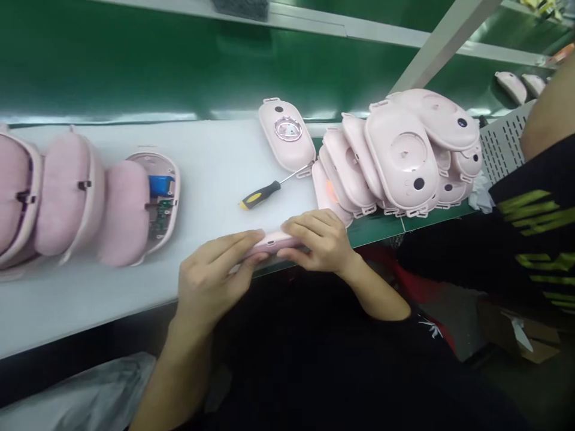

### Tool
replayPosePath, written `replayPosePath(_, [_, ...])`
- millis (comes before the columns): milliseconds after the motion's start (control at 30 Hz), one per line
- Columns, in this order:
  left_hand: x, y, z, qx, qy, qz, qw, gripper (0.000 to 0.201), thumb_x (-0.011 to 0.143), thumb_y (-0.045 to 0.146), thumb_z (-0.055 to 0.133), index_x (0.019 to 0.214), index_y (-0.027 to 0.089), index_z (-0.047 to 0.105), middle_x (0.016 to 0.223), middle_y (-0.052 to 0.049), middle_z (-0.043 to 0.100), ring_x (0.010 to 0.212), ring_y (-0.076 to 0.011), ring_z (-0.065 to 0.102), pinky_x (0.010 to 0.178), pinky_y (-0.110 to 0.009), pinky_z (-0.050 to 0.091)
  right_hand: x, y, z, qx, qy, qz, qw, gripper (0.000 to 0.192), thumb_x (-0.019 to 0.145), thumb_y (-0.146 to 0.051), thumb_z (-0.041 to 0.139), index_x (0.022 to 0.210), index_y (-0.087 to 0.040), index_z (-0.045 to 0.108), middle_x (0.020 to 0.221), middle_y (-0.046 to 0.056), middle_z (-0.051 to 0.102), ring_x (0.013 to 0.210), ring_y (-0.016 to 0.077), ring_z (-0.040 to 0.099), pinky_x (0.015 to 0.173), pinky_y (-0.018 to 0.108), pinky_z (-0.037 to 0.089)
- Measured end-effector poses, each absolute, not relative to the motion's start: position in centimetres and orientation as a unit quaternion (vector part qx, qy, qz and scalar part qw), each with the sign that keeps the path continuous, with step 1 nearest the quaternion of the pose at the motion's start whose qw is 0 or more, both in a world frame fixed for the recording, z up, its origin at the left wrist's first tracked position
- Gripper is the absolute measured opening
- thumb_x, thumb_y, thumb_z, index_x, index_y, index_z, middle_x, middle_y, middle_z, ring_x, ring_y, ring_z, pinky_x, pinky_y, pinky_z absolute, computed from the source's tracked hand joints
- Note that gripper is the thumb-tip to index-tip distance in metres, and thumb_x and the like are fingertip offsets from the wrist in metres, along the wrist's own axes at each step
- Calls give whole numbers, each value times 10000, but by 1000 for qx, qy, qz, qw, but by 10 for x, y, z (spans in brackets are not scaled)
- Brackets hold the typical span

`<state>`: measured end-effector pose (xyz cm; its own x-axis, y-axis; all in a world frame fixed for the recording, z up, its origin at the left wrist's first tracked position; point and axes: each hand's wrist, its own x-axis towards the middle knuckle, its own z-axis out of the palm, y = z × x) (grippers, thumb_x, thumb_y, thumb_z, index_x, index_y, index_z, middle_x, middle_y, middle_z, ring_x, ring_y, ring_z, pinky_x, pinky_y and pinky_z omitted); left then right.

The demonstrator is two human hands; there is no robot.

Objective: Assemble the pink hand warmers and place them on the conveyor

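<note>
While both hands meet at the near edge of the white tabletop point(215, 161), they hold one pink casing point(273, 242) edge-on between them. The left hand point(211, 278) has its fingers clamped on the casing's left end; the right hand point(321, 239) wraps its fingers over the right end. Just beyond the casing lies a yellow-handled screwdriver point(265, 193). Beyond and right of the casing leans a stack of pink shells point(395, 155). Far left of the casing stand open pink housings point(112, 209).
</note>
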<state>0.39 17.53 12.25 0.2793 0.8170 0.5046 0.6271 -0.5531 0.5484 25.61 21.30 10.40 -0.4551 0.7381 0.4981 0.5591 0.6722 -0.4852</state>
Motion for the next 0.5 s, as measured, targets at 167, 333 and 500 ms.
replayPosePath(167, [26,177,115,776,452,440,21,355,960,66,809,1262,253,798,1059,-52,888,859,-258,864,730,-370,649,253,203,104,-340,-815,182,433,222,1105,-353,724,1245,-210,822,1146,86,886,1059,212,838,929,354,684])
replayPosePath(333, [27,171,112,779,433,453,-27,381,922,25,795,1243,228,784,1016,-51,887,796,-253,849,678,-364,604,248,198,109,-352,-801,147,462,181,1075,-302,759,1211,-206,831,1090,90,895,994,215,860,893,346,710])
replayPosePath(500, [26,172,124,803,448,394,2,269,974,121,826,1226,201,782,1092,-73,888,862,-263,860,763,-387,651,249,195,109,-350,-816,175,426,241,1079,-333,756,1252,-178,823,1124,102,893,1058,214,855,971,351,709])
